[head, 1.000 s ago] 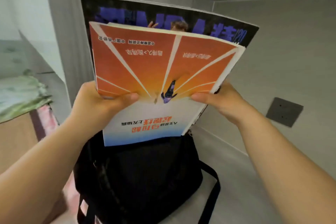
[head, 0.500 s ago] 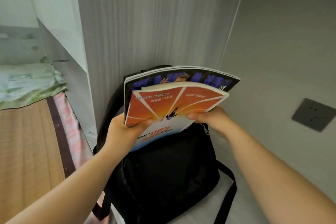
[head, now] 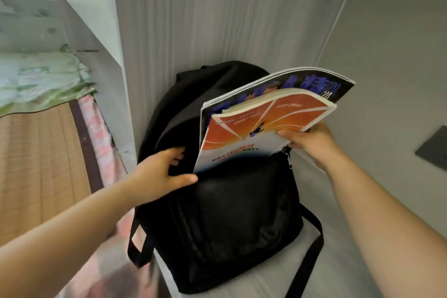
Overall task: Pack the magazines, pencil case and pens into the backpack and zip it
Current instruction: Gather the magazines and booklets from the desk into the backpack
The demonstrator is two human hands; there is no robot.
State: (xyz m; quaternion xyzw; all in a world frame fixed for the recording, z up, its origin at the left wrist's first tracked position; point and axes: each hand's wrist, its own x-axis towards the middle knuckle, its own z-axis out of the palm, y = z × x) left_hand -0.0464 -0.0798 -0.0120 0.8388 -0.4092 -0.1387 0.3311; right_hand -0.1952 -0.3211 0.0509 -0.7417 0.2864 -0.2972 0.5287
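Head view: the black backpack [head: 229, 225] stands upright at centre against a grey wall panel, its mouth open. Two magazines [head: 242, 135] are stacked and tilted, their lower corner already inside the mouth and the rest fanning out toward 2 o'clock. The orange one [head: 278, 116] lies on top; the dark one [head: 314, 83] sits behind it.

The right hand [head: 312, 145], at 3 o'clock of the mouth, pinches both magazines by their near edge, thumb on the orange cover and fingers hidden beneath. The left hand [head: 157, 174], at 9 o'clock of the mouth, holds the bag's rim, thumb along the front panel and fingers curled over into the opening.

These magazines look light but floppy: held from one side, they bow visibly, and the glossy covers could slide over each other. I would judge the spine or the middle of a long edge to be the better hold, with both copies squeezed together so they go in as one. The bag is soft cloth and would sag shut unless the rim is kept pulled wide.

Writing: the orange cover carries small white characters and a red headline on a white band, all upside down and too blurred to read. The dark cover shows large blue characters and what may be numerals at its 2 o'clock corner, not legible. Pencil case and pens are not in sight.
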